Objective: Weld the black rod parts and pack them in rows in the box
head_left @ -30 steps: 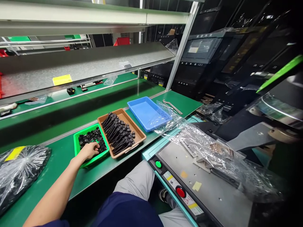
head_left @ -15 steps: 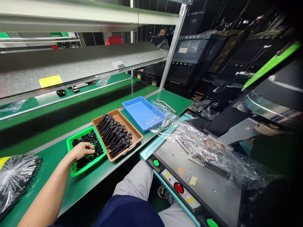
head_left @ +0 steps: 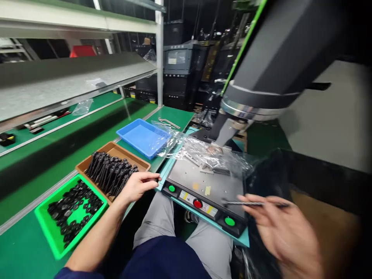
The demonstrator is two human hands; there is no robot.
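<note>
My left hand (head_left: 141,186) is beside the left end of the machine's button panel, thumb and forefinger pinched on a small black part (head_left: 158,178). To the right of the panel, my right hand (head_left: 279,223) grips a thin black ribbed rod (head_left: 251,203), which points left over the metal plate; motion blurs both. The green tray (head_left: 48,228) on the bench holds many small black round parts (head_left: 65,213). Behind my left wrist, the brown tray (head_left: 113,147) carries a pile of black ribbed rods (head_left: 107,170).
A blue tray (head_left: 142,133) and a wrench (head_left: 169,123) lie farther back on the green bench. Clear plastic film (head_left: 200,149) covers the back of the machine's metal plate (head_left: 186,178). The panel has green buttons and a red button (head_left: 198,203). A large grey machine head (head_left: 261,77) hangs above.
The view has swung right. My left hand has left the green tray and moved right with a small black part. My right hand has come into view holding a black ribbed rod.
</note>
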